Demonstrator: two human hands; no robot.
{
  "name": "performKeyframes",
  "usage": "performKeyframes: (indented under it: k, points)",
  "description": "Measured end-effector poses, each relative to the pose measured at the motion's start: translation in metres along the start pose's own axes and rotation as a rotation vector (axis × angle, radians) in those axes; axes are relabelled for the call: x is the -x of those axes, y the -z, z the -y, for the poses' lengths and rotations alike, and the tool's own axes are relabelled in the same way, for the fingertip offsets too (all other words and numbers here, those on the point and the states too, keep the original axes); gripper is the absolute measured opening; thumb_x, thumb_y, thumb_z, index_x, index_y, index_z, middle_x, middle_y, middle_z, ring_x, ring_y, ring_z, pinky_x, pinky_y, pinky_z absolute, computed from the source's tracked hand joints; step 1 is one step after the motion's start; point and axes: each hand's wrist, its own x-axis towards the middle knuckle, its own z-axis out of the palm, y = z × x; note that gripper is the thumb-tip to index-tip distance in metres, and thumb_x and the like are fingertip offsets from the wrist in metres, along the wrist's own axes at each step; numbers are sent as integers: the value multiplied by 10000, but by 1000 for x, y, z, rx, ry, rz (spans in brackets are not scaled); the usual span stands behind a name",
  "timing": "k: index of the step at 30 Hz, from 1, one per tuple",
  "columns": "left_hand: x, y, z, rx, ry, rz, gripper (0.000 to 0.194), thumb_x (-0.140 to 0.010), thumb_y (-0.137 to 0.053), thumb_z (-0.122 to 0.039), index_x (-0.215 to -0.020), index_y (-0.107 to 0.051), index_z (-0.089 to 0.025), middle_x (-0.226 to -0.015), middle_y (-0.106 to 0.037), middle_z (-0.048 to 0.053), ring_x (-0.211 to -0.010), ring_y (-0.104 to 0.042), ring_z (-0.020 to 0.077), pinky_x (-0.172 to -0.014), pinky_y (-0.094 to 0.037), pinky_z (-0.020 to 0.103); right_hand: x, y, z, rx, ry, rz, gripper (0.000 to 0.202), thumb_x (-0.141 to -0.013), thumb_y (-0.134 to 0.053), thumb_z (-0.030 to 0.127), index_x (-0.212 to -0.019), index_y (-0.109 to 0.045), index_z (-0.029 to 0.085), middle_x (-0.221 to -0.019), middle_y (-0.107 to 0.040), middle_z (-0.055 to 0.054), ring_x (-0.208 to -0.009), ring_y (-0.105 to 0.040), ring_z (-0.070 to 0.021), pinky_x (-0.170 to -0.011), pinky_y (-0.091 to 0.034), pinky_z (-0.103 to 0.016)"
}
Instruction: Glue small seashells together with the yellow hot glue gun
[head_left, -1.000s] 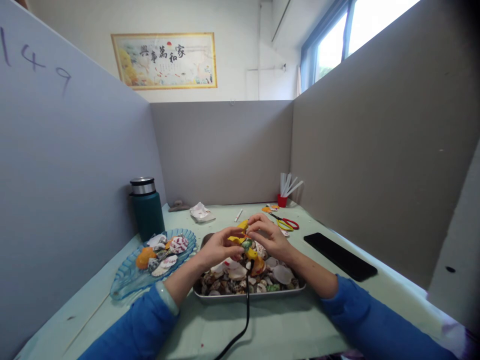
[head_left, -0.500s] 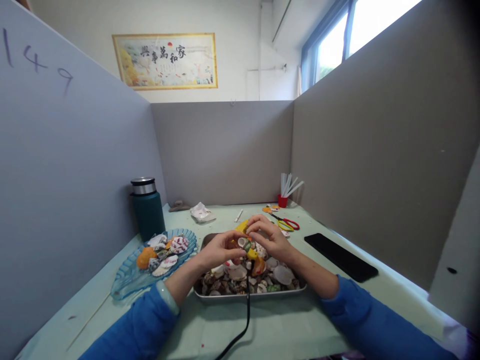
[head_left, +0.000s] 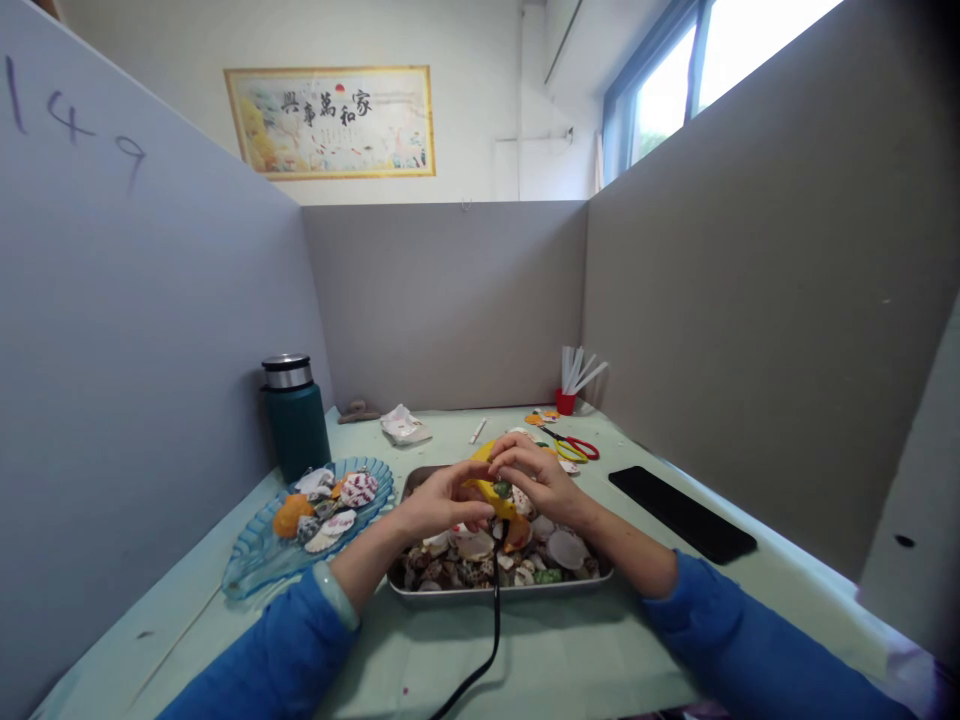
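Observation:
Over the metal tray [head_left: 525, 592] of shells, my left hand [head_left: 442, 500] has its thumb and fingers closed around part of a yellow tool [head_left: 504, 502] with a black cord [head_left: 495, 610]. My right hand [head_left: 544, 482] meets it from the right, its fingertips pinched on a small green shell piece [head_left: 502, 489] beside the tool. The fingers partly hide both items. Mixed shells [head_left: 566, 549] fill the tray under my hands.
At left are a blue plate [head_left: 244, 570] of shells and a green bottle [head_left: 296, 430]. A black phone-like slab [head_left: 679, 512] lies right; scissors [head_left: 574, 448], a red cup [head_left: 565, 403] of white sticks and crumpled paper [head_left: 405, 426] stand behind. Partitions enclose three sides.
My right fingers have shifted slightly left and closer to my left hand. The small piece has turned and moved slightly, and the white round part seen earlier is now hidden.

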Motion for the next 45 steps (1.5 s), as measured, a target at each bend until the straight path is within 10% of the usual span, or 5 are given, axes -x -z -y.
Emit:
performKeyframes:
  k: [45]
  points:
    - [-3, 1, 4, -127, -55, -202, 375, -699, -667, -382, -941, -513, -140, -733, -581, 2, -541, -537, 86, -540, -444, 233, 0, -3, 1, 15, -118, 101, 126, -850, -526, 240, -759, -569, 164, -792, -582, -39, -730, -534, -143, -679, -439, -273]
